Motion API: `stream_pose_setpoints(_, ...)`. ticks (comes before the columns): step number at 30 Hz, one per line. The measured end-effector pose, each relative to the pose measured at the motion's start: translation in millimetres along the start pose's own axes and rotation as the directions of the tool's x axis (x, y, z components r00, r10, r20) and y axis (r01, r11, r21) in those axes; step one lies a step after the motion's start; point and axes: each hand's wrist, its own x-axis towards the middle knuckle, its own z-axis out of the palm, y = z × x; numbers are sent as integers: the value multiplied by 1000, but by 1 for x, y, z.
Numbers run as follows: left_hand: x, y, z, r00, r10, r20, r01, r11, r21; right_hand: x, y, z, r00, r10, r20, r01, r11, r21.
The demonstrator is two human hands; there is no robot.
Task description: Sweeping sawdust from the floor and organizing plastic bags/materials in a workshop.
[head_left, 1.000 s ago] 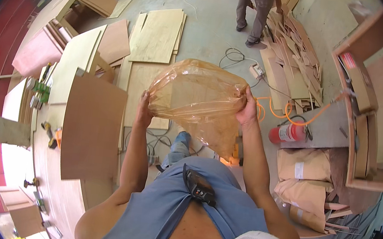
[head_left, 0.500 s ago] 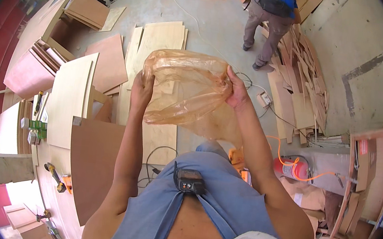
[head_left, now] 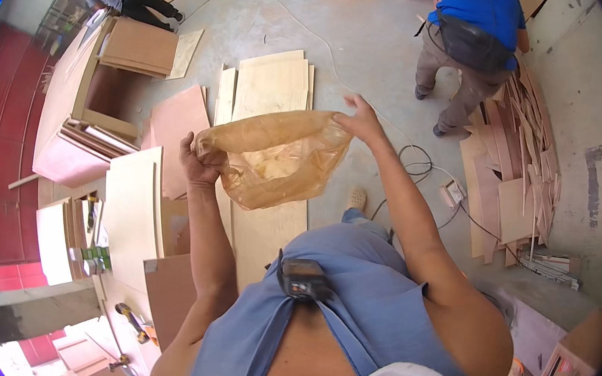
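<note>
Cabinet (head_left: 67, 103) between 9 and 10 o'clock from your bag (head_left: 274, 128). Scrap heap (head_left: 520, 207) at 3. Pale boards (head_left: 277, 80) on floor, reaching past bag toward 12. Co-worker (head_left: 478, 29) in blue at 2, beside scrap heap. Amber bag, mouth gaping, hangs between your two grips. Left grip (head_left: 202, 165), at 9, clutches bunched rim. Right grip (head_left: 358, 120), at 2, pinches rim, fingers partly raised. White socket (head_left: 453, 195) at 3, nearer.

Floor (head_left: 364, 42): pale plywood sheets (head_left: 275, 83), stacked
Right side: wood offcuts (head_left: 515, 203), heaped beside a co-worker (head_left: 481, 9)
Lower left: yellow-and-black tool (head_left: 131, 322), perhaps a drill
</note>
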Motion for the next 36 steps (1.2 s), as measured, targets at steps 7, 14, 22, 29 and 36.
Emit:
stream_pose_setpoints(7,139,33,70,986,132,99,-116,981,-156,93,-63,58,759,-286,585,428,896,-117)
stream_pose_setpoints(14,316,100,78,879,431,-204,-462,875,-141,231,29,85,76,341,937,437,833,-339)
stream_pose_setpoints(22,556,91,149,932,-153,329,193,977,-92,485,-37,63,916,-138,375,301,857,-418)
stream_pose_setpoints(29,730,123,241,927,-290,236,182,901,393,693,0,72,910,-303,285,386,869,-310)
stream_pose_setpoints(36,881,143,246,879,459,127,-174,62,983,907,68,99,948,-217,233,237,970,-63)
